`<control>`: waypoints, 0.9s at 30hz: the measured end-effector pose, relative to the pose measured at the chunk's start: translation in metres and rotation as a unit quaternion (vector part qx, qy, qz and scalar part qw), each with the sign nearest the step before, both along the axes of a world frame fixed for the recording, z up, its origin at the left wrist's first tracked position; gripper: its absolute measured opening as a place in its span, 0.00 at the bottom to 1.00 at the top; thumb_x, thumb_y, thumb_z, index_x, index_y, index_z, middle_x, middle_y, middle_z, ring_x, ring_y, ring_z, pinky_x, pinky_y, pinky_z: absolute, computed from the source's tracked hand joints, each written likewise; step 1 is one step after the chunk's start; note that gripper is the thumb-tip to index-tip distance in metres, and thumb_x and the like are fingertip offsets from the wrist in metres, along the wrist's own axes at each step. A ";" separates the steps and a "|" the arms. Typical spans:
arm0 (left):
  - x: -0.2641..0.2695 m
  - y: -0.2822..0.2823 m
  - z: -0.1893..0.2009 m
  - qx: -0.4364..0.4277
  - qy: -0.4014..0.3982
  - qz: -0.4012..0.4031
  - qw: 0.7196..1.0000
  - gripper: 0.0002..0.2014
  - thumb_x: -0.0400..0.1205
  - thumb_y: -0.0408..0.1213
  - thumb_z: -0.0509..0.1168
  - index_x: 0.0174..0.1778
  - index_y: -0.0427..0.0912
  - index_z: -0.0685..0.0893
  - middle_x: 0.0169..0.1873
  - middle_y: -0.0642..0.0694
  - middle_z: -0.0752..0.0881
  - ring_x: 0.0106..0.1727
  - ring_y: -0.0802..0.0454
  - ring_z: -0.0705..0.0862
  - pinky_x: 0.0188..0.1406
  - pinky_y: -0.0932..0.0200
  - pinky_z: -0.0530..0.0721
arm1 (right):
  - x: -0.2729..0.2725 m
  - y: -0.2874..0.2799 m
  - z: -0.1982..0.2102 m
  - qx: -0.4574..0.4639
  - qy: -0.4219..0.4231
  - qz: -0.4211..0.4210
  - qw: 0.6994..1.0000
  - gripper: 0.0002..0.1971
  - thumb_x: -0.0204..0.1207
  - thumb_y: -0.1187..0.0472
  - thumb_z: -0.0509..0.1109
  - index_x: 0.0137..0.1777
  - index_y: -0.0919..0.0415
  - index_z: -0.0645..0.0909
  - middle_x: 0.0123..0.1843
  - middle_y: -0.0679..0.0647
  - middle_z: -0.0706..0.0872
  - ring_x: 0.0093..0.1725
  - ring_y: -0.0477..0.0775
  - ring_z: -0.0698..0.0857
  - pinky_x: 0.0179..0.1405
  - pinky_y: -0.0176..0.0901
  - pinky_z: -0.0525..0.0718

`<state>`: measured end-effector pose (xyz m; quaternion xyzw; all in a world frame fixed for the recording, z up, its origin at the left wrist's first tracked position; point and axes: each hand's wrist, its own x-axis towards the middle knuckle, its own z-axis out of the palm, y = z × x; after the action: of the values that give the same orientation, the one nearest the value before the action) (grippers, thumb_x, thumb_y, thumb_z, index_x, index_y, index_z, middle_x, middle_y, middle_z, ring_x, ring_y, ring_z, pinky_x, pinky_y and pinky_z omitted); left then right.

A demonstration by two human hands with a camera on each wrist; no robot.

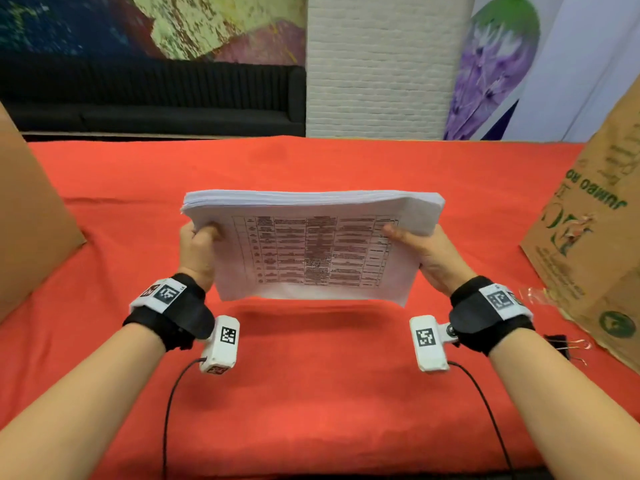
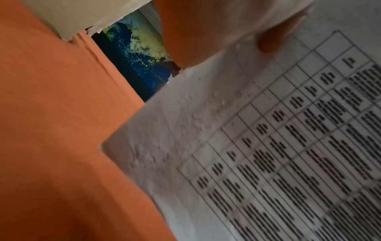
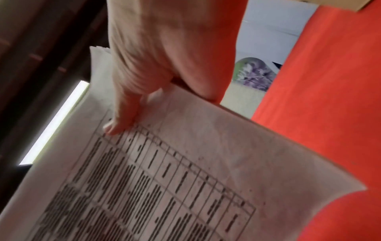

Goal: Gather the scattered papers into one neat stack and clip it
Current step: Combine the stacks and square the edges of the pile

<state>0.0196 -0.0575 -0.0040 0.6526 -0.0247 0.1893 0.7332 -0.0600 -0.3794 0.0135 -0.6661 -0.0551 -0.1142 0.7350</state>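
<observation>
A thick stack of white papers (image 1: 311, 247) with a printed table on the top sheet hangs above the red tablecloth (image 1: 311, 375), tilted with its near edge lowest. My left hand (image 1: 197, 244) grips its left edge, thumb on top. My right hand (image 1: 426, 251) grips its right edge, thumb (image 3: 121, 117) pressed on the top sheet (image 3: 164, 179). The left wrist view shows the same printed sheet (image 2: 268, 146) under my left thumb (image 2: 274, 37). A black binder clip (image 1: 564, 346) lies on the cloth just right of my right wrist.
A brown cardboard box (image 1: 595, 244) with green print stands at the right edge of the table. Another cardboard box (image 1: 27, 220) stands at the left edge. A small clear plastic bag (image 1: 535, 294) lies by the right box. A black sofa (image 1: 152, 95) is behind the table.
</observation>
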 end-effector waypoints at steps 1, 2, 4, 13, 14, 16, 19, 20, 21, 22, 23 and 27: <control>-0.002 0.002 -0.008 0.012 0.030 -0.022 0.999 0.10 0.60 0.31 0.53 0.18 0.45 0.77 0.11 0.62 0.73 0.18 0.67 0.68 0.25 0.67 0.67 | -0.002 -0.003 -0.012 -0.025 0.024 0.015 0.999 0.18 0.68 0.66 0.75 0.58 0.59 0.85 0.58 0.56 0.90 0.55 0.50 0.89 0.58 0.44 0.86; -0.005 0.001 -0.015 0.022 0.053 -0.043 0.997 0.09 0.60 0.31 0.54 0.18 0.44 0.78 0.12 0.61 0.74 0.20 0.67 0.70 0.27 0.65 0.69 | -0.004 -0.005 -0.025 -0.044 0.048 0.026 0.998 0.18 0.68 0.68 0.74 0.59 0.59 0.85 0.58 0.54 0.91 0.55 0.49 0.89 0.58 0.44 0.85; -0.011 -0.001 -0.020 0.035 0.068 -0.053 0.996 0.04 0.59 0.31 0.54 0.23 0.43 0.73 0.11 0.60 0.74 0.21 0.64 0.70 0.29 0.61 0.68 | -0.008 -0.005 -0.041 -0.057 0.072 0.016 0.996 0.18 0.71 0.75 0.72 0.59 0.59 0.84 0.53 0.48 0.92 0.53 0.44 0.89 0.60 0.45 0.82; -0.010 -0.003 -0.021 0.024 0.096 -0.054 0.994 0.03 0.59 0.32 0.54 0.26 0.42 0.70 0.17 0.58 0.75 0.23 0.62 0.70 0.26 0.63 0.66 | -0.011 -0.006 -0.043 -0.085 0.096 0.042 0.991 0.19 0.73 0.80 0.67 0.56 0.57 0.84 0.47 0.43 0.93 0.48 0.41 0.89 0.54 0.43 0.83; -0.010 -0.004 -0.025 0.026 0.107 -0.064 0.992 0.03 0.59 0.32 0.55 0.27 0.42 0.71 0.22 0.52 0.75 0.27 0.58 0.70 0.28 0.60 0.67 | -0.011 -0.006 -0.050 -0.090 0.109 0.047 0.989 0.19 0.73 0.79 0.68 0.56 0.57 0.84 0.49 0.44 0.92 0.49 0.42 0.89 0.55 0.44 0.83; -0.009 -0.006 -0.023 0.048 0.110 -0.069 0.990 0.04 0.67 0.30 0.59 0.28 0.42 0.74 0.25 0.48 0.76 0.29 0.55 0.72 0.28 0.62 0.71 | -0.009 -0.004 -0.050 -0.082 0.099 0.035 0.991 0.15 0.74 0.72 0.72 0.58 0.58 0.85 0.55 0.49 0.91 0.53 0.47 0.88 0.57 0.47 0.85; -0.004 -0.004 -0.022 0.055 0.126 -0.066 0.988 0.13 0.78 0.23 0.55 0.32 0.43 0.76 0.24 0.51 0.83 0.25 0.58 0.79 0.21 0.70 0.76 | -0.005 0.001 -0.037 -0.018 0.110 0.007 0.994 0.22 0.68 0.58 0.79 0.63 0.63 0.84 0.60 0.59 0.89 0.58 0.58 0.88 0.62 0.56 0.85; -0.002 -0.001 -0.022 0.060 0.140 -0.071 0.986 0.12 0.78 0.24 0.55 0.34 0.43 0.76 0.29 0.48 0.84 0.28 0.54 0.80 0.25 0.67 0.79 | -0.005 0.002 -0.033 -0.007 0.121 -0.011 0.993 0.23 0.69 0.58 0.79 0.63 0.63 0.83 0.59 0.59 0.90 0.57 0.59 0.89 0.59 0.55 0.86; -0.001 0.000 -0.023 0.069 0.156 -0.080 0.982 0.11 0.77 0.24 0.55 0.36 0.43 0.77 0.34 0.43 0.84 0.31 0.50 0.80 0.30 0.62 0.81 | -0.004 0.001 -0.032 -0.006 0.128 -0.029 0.991 0.20 0.72 0.59 0.76 0.64 0.64 0.83 0.57 0.58 0.91 0.53 0.58 0.91 0.55 0.52 0.89; 0.001 0.002 -0.025 0.083 0.176 -0.091 0.977 0.10 0.77 0.24 0.55 0.37 0.42 0.78 0.38 0.40 0.83 0.33 0.46 0.80 0.34 0.58 0.80 | -0.005 0.001 -0.033 -0.008 0.136 -0.042 0.990 0.17 0.76 0.62 0.74 0.64 0.64 0.83 0.55 0.57 0.91 0.50 0.55 0.92 0.51 0.49 0.90; 0.002 0.004 -0.027 0.093 0.200 -0.105 0.970 0.10 0.76 0.24 0.56 0.38 0.42 0.79 0.41 0.38 0.83 0.34 0.44 0.81 0.36 0.56 0.80 | -0.005 0.001 -0.034 -0.011 0.144 -0.051 0.988 0.15 0.78 0.63 0.71 0.64 0.65 0.82 0.53 0.57 0.91 0.46 0.53 0.92 0.46 0.45 0.91; -0.003 0.011 -0.037 0.092 0.294 -0.201 0.930 0.08 0.83 0.27 0.57 0.46 0.38 0.81 0.34 0.45 0.91 0.30 0.51 0.90 0.32 0.57 0.87 | -0.004 -0.002 -0.050 0.024 0.208 -0.123 0.970 0.08 0.82 0.64 0.67 0.58 0.65 0.81 0.50 0.59 0.90 0.38 0.53 0.91 0.39 0.47 0.89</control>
<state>0.0163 -0.0467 -0.0414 0.7252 0.0442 -0.1655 0.6669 -0.0639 -0.3809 -0.0362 -0.6592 0.1839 -0.0636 0.7263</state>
